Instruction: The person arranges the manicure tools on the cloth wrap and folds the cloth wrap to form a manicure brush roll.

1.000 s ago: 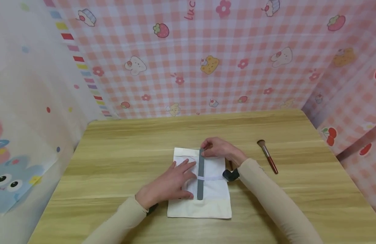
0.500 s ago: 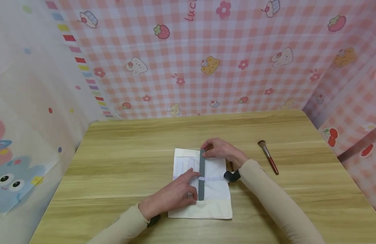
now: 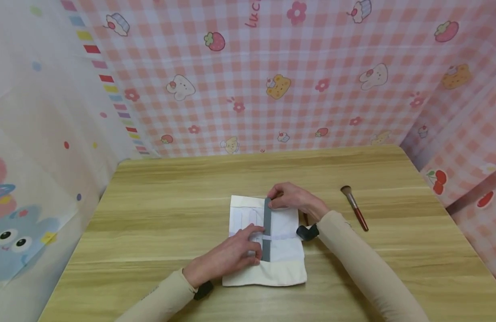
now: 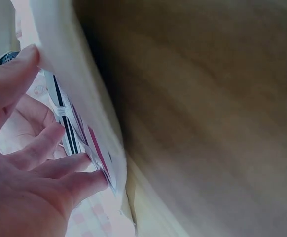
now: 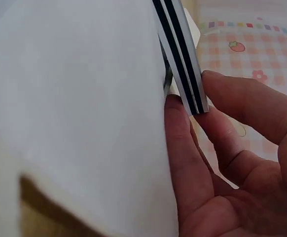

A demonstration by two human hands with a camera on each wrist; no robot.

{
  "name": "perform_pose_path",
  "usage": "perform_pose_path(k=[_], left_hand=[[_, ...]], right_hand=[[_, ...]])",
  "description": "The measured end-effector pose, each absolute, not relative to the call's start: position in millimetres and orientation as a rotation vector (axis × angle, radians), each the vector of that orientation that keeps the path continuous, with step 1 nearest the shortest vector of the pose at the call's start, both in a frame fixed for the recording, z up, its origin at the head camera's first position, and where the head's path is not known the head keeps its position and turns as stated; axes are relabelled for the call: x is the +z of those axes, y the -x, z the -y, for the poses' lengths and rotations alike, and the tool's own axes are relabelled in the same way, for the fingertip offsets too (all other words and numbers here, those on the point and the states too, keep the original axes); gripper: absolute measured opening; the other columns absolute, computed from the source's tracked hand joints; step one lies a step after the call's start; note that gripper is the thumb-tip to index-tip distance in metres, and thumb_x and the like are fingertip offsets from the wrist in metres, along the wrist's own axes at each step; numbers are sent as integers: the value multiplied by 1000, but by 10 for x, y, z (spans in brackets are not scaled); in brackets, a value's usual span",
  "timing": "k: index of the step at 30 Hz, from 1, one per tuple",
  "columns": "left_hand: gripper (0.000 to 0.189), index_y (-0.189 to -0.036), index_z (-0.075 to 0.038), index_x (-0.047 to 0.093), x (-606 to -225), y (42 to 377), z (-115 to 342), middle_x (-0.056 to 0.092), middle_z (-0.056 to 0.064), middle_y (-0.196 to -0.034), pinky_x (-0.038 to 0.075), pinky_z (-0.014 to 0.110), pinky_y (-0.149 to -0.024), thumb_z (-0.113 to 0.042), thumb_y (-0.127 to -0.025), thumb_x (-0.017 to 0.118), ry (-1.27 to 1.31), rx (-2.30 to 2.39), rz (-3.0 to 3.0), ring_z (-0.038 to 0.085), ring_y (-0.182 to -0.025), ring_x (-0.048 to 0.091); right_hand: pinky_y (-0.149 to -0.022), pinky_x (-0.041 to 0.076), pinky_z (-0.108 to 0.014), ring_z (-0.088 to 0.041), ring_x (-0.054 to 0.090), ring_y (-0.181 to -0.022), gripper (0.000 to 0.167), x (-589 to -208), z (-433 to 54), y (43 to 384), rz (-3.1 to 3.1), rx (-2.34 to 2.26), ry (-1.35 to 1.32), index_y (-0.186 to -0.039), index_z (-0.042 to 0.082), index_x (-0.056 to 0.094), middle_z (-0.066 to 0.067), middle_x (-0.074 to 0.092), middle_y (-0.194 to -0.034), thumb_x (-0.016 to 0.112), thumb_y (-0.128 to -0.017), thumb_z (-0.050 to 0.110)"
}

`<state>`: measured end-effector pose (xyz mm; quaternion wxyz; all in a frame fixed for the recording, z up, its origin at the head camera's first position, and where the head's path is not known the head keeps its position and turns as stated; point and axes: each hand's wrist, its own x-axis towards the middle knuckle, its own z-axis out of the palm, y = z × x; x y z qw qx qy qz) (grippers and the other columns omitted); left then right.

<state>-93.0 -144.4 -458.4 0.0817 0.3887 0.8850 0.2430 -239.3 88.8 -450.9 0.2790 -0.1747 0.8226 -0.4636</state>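
Note:
A white cloth organiser (image 3: 286, 252) lies unfolded on the table, with a pale elastic band (image 3: 284, 236) across it. Under the band runs a flat grey strip (image 3: 266, 250) with a black-and-white layered edge, its near end at the cream flap (image 3: 272, 273). My right hand (image 3: 292, 197) pinches the strip's far end between thumb and fingers, as the right wrist view confirms. On the organiser's left half rests my left hand (image 3: 236, 250), index fingertip beside the strip near the band. Its thumb (image 4: 27, 59) touches the flap; the other fingers reach the cloth.
A makeup brush (image 3: 354, 208) with a red-brown handle lies right of the organiser. Part of another dark red-brown stick (image 3: 306, 218) shows beside the organiser, by my right wrist. A pink checked cloth (image 3: 272, 120) hangs behind the wooden table (image 3: 171, 192).
My left hand has drawn its spread fingers back from the organiser's left side toward the strip's near end. The flap now covers slightly more of that end. My right hand keeps its pinch.

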Motion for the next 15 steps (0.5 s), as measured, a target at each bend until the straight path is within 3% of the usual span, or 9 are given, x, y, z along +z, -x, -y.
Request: perform_pose_path(k=[3,10,15], left_hand=[[7,-91,-18,71,-4595,936,1450,48,14,-150,51,41,-101,-21,-95,76,-1173,744,-2642,28,-125,56],[6,-92,-19,70,-4580,937,1467,49,14,-150,42,59,-111,-20,-95,75,-1139,786,-2617,46,-144,41],[8,-91,-17,70,-4596,949,1470,48,16,-149,49,46,-105,-20,-94,77,-1209,790,-2639,34,-132,54]], right_hand=[[-87,50,-33,-21,61,-94,20,-4512,-893,2398,-2203,-1244,474,-110,2,68,-9,69,-104,74,-95,14],[-84,48,-30,-20,62,-91,17,-4518,-891,2411,-2185,-1260,450,-105,3,69,-8,71,-102,73,-97,17],[-82,48,-30,-19,61,-89,16,-4514,-892,2415,-2179,-1257,460,-103,3,71,-7,72,-99,74,-96,17]])
